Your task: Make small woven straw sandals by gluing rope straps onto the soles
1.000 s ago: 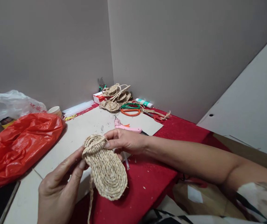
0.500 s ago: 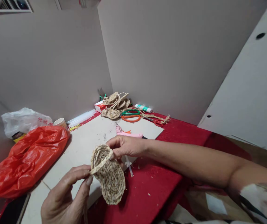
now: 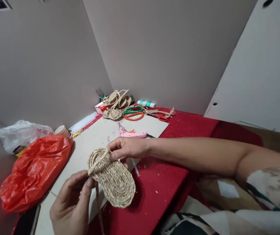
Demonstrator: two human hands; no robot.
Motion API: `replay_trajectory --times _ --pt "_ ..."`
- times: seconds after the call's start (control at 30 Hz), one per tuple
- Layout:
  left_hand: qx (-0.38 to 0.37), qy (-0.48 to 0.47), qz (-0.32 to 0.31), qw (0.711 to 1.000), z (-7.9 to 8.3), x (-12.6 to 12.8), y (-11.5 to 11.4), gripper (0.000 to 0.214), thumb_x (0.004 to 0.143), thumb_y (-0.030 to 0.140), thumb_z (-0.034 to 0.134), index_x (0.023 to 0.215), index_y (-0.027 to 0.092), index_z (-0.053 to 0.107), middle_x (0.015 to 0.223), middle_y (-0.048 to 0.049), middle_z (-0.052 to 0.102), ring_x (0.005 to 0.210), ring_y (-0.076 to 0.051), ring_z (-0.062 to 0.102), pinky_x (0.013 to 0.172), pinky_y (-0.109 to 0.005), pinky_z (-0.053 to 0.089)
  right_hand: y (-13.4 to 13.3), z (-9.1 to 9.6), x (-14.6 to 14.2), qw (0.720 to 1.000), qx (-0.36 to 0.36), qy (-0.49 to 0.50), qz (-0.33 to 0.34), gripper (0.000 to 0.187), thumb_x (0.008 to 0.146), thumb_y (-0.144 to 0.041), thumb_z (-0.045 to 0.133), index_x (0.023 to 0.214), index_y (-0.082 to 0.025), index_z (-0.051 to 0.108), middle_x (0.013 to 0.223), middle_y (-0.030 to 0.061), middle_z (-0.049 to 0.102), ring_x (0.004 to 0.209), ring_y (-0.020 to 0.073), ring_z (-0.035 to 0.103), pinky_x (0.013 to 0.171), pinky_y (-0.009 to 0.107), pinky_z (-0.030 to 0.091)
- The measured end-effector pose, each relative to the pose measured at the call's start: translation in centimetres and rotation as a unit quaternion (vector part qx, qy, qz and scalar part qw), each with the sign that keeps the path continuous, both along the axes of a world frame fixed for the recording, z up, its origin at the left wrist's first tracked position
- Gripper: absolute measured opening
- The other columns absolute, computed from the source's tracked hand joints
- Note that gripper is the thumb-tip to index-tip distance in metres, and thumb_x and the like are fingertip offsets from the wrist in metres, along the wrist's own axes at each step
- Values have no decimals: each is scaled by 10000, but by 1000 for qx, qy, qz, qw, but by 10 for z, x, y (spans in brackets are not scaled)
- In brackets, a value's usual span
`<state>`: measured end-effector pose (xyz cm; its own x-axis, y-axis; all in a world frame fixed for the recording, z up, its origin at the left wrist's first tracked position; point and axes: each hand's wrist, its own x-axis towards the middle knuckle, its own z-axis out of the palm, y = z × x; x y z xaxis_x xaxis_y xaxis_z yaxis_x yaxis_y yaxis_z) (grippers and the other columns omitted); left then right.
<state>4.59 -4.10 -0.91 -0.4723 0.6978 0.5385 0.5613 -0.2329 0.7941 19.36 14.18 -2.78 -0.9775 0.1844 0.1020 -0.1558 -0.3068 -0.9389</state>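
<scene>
Between my hands is a small woven straw slipper [image 3: 119, 184], its coiled sole facing me and a braided strap [image 3: 100, 162] crossing one end. My left hand [image 3: 73, 199] pinches the strap's near end between thumb and forefinger. On the far side, my right hand [image 3: 127, 149] grips the slipper's edge beside the strap, some fingers hidden behind it. A length of straw braid [image 3: 99, 209] hangs down beside my left hand. Just beyond my right hand lies a pink glue gun [image 3: 136, 134] on a pale board [image 3: 100, 133].
Toward the corner are a heap of braided straw pieces [image 3: 116, 102], green- and orange-handled scissors [image 3: 133, 116], red scissors [image 3: 163, 117] and a white-green tube [image 3: 146, 104]. A red plastic bag [image 3: 37, 169], a clear bag [image 3: 22, 132] and a paper cup [image 3: 61, 130] stand left. Red cloth [image 3: 161, 182] covers the table.
The slipper has turned so that more of its sole faces me, and the strap lies closer against it. Both hands keep their hold. The view has shifted slightly.
</scene>
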Motion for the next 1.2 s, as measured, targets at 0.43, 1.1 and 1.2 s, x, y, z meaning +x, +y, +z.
replay_trajectory --times 0.43,1.1,1.2 --pt "-14 -33 29 999 -5 -9 1 169 765 207 724 930 240 720 870 26 729 733 -121 669 731 -237 558 0 4 0 999 43 7 -27 160 779 -213 648 889 -99 632 721 -14 594 578 64 559 475 182 499" --pt "35 152 62 986 -9 -7 6 285 736 158 741 991 285 739 922 49 738 794 -121 668 839 -240 514 0 6 0 994 95 -10 -60 87 831 -130 587 900 -98 630 725 -38 568 591 40 526 467 142 451" --pt "1 121 60 991 -10 -13 7 265 737 195 746 992 266 739 930 26 736 804 -139 666 844 -265 515 0 6 0 993 101 -5 -58 89 825 -141 600 898 -101 633 723 -41 565 595 45 524 465 152 454"
